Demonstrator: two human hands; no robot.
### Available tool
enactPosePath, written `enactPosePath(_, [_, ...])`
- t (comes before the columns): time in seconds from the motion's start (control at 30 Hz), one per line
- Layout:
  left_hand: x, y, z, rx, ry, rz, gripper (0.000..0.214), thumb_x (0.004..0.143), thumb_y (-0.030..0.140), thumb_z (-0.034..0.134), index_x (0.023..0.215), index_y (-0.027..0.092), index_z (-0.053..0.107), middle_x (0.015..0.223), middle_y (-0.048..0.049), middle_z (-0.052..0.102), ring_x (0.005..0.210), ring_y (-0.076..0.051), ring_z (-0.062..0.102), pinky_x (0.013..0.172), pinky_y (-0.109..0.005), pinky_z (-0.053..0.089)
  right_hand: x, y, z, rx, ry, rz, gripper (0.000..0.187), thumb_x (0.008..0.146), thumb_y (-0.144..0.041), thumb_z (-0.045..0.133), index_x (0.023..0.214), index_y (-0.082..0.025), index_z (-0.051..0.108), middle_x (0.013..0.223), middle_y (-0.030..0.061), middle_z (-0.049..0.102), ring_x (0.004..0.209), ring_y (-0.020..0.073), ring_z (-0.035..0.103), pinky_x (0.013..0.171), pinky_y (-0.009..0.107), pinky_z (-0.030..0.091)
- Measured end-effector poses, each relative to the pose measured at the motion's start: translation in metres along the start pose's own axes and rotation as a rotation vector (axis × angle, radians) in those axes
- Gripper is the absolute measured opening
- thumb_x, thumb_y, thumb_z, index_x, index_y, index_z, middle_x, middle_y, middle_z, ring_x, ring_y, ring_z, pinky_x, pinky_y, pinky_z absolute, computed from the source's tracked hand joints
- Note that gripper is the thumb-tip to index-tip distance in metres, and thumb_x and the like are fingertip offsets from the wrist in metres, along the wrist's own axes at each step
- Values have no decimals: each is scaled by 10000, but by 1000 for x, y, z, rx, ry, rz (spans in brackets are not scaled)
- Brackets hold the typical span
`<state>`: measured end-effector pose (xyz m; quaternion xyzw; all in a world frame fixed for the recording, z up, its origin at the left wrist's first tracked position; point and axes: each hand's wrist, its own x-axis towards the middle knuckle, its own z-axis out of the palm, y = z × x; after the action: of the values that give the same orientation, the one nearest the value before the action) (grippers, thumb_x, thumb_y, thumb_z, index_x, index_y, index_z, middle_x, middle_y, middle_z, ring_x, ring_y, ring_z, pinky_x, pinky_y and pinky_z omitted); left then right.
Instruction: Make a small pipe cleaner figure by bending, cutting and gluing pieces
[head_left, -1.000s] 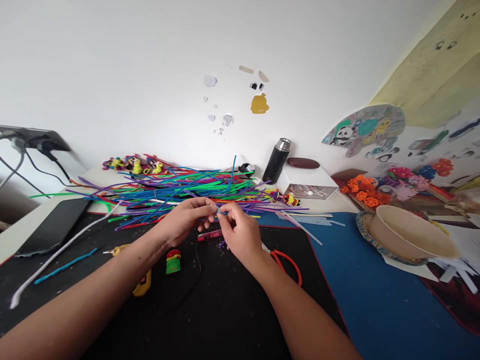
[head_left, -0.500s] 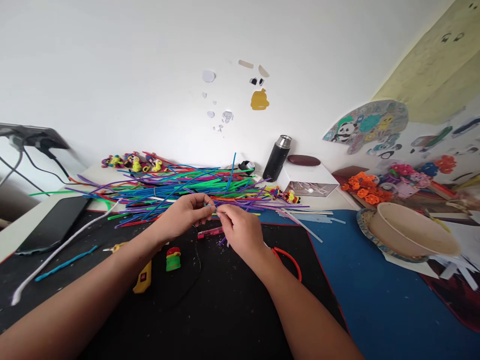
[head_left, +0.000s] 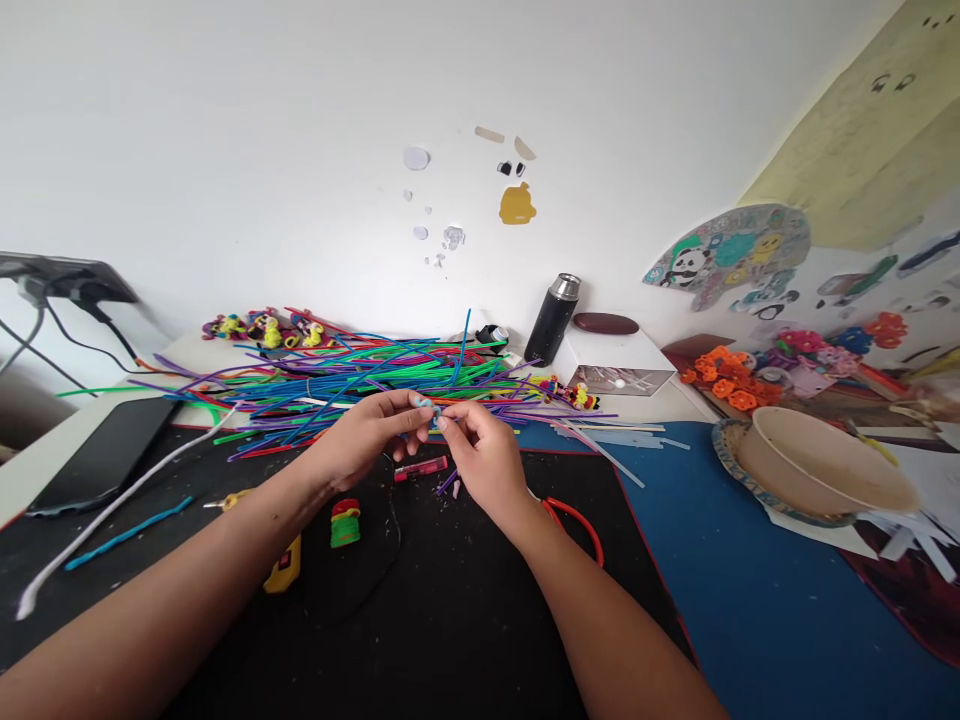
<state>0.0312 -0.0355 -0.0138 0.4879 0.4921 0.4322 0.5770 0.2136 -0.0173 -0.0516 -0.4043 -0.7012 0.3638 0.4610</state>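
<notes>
Over the black mat (head_left: 465, 620), my left hand (head_left: 365, 437) and my right hand (head_left: 486, 462) meet, fingertips close together. Both pinch a small light-blue piece (head_left: 436, 412), mostly covered by the fingers; it looks like a bent bit of pipe cleaner, though its full shape is hidden. Below the hands lie a pink-red tube-like stick (head_left: 420, 469) and a short purple piece (head_left: 448, 482). A small red, yellow and green coiled figure (head_left: 346, 524) stands left of centre. Near my left forearm is a yellow tool (head_left: 283, 568), partly hidden.
A heap of coloured pipe cleaners (head_left: 375, 365) spreads behind the hands. Left are a phone (head_left: 109, 455), a white cord (head_left: 124, 500) and a twisted blue pipe cleaner (head_left: 129, 535). Right are a black flask (head_left: 553, 322), a white box (head_left: 622, 360), red-handled tool (head_left: 581, 520) and bowl (head_left: 832, 465).
My fingers have shifted around the light-blue piece, and more of it shows between them now. My right hand has turned slightly. The objects on the mat stay where they were.
</notes>
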Motion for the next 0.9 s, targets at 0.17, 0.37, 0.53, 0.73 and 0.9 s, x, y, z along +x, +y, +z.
enactPosePath(0.17, [0, 0, 0, -68, -10, 6, 395, 794, 545, 839, 807, 186, 676, 763, -10, 644, 592, -127, 563, 508, -234, 426, 2, 2, -1, 123, -9, 65, 203, 973, -420, 623, 920, -232, 677, 595, -49, 569, 481, 149, 514, 499, 273, 402])
enactPosePath(0.37, [3, -1, -7, -50, 31, 26, 398, 838, 562, 803, 810, 184, 683, 763, -17, 641, 623, -139, 569, 509, -234, 434, 2, 4, -2, 76, 9, 34, 183, 974, -403, 632, 928, -238, 696, 617, -39, 601, 502, 154, 537, 510, 274, 420])
enactPosePath(0.53, [6, -2, -13, -17, 45, 37, 382, 804, 543, 837, 793, 186, 700, 747, -14, 639, 619, -139, 565, 530, -240, 439, 3, 6, -2, -9, 34, -23, 173, 968, -389, 640, 933, -237, 716, 727, -1, 695, 581, 168, 581, 559, 286, 425])
enactPosePath(0.73, [6, -3, -13, -10, 10, 27, 393, 795, 559, 847, 803, 187, 721, 735, -11, 648, 598, -127, 556, 535, -238, 435, 5, 8, -5, 69, 30, 49, 187, 965, -415, 636, 965, -240, 701, 607, -43, 571, 487, 157, 520, 495, 280, 404])
enactPosePath(0.9, [5, -3, -13, 34, 16, 39, 434, 784, 591, 843, 796, 181, 700, 751, -16, 652, 605, -130, 570, 527, -235, 429, 6, 7, -6, 133, 23, 90, 208, 959, -432, 638, 960, -230, 683, 582, -60, 544, 449, 141, 496, 475, 271, 395])
